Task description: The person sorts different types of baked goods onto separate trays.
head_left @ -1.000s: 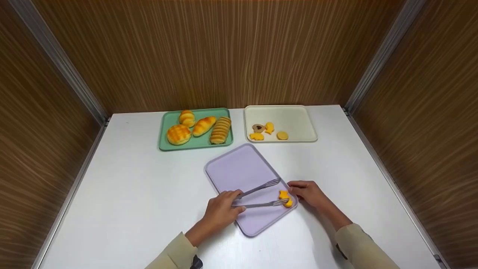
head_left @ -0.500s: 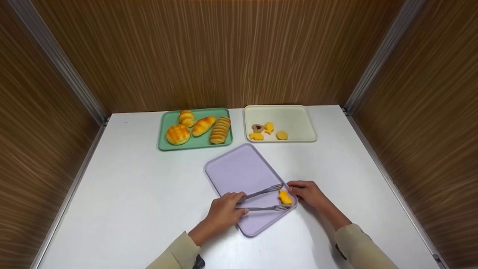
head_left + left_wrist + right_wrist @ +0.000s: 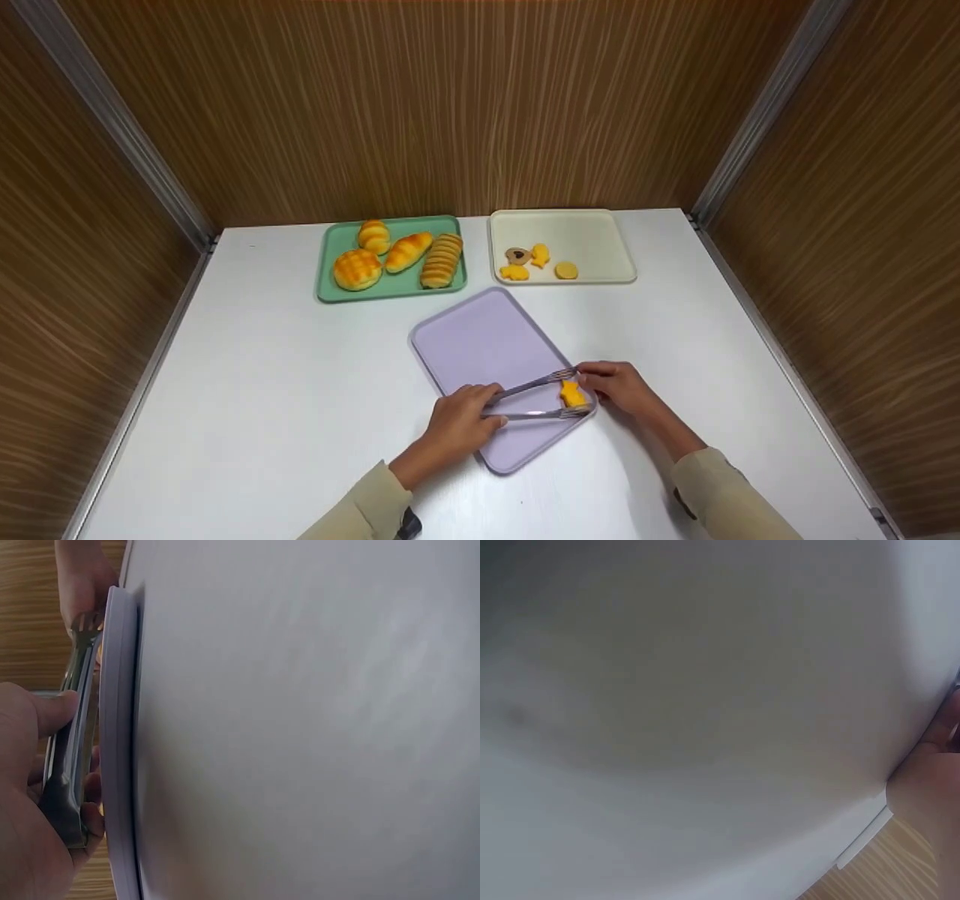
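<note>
My left hand [image 3: 459, 420] holds metal tongs [image 3: 529, 415] with fork-like ends, spread apart over the right end of the lilac tray [image 3: 480, 330]. Between the ends lies a yellow fish-shaped cookie [image 3: 572, 394]; the lower end overlaps a paler cookie beside it. In the left wrist view, the thumb and fingers wrap the tongs [image 3: 71, 742] just above the tray's rim [image 3: 118, 742]. My right hand [image 3: 619, 386] grips the tray's right edge, close to the upper tong end. Only part of that hand [image 3: 930, 780] shows in the right wrist view.
Behind the lilac tray stand a green tray [image 3: 337, 297] with several breads and a cream tray [image 3: 592, 232] with several small cookies. Wood-grain panels [image 3: 480, 112] enclose the white table [image 3: 300, 390] at the back and sides.
The left hand has moved slightly right with the tongs, whose ends now reach nearer the tray's right edge, either side of the yellow cookie. The right hand and the tray stay put.
</note>
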Motion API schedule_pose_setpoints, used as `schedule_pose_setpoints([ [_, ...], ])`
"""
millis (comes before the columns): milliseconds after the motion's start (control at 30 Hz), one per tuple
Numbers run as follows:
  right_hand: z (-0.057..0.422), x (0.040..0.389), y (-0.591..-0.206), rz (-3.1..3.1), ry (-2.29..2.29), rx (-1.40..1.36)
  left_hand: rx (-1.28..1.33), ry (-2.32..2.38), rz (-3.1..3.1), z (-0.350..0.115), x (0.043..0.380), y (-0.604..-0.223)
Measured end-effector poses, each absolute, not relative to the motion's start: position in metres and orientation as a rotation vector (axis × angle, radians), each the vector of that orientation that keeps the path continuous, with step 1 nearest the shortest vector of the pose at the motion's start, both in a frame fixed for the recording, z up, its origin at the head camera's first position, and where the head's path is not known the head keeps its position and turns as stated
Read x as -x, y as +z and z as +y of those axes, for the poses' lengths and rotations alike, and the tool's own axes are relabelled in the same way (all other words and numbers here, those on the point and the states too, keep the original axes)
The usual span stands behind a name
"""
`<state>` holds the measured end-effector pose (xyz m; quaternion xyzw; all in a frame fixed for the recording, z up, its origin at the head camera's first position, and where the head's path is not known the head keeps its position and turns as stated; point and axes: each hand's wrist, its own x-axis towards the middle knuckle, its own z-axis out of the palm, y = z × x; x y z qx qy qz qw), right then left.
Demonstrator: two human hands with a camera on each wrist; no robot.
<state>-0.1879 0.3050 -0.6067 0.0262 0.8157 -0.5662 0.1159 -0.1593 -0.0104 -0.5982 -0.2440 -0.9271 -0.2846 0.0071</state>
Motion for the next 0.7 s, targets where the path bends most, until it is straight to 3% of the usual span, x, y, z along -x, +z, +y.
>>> schedule_pose_setpoints([
  [567,0.306,0.189,-0.609,2.429,-1.633,-0.074,0.760,-0.926,-2.829,-0.016,0.157,-0.600],
  [700,0.299,0.182,-0.591,2.415,-1.633,-0.060,0.754,-0.932,-2.830,-0.019,0.159,-0.599],
])
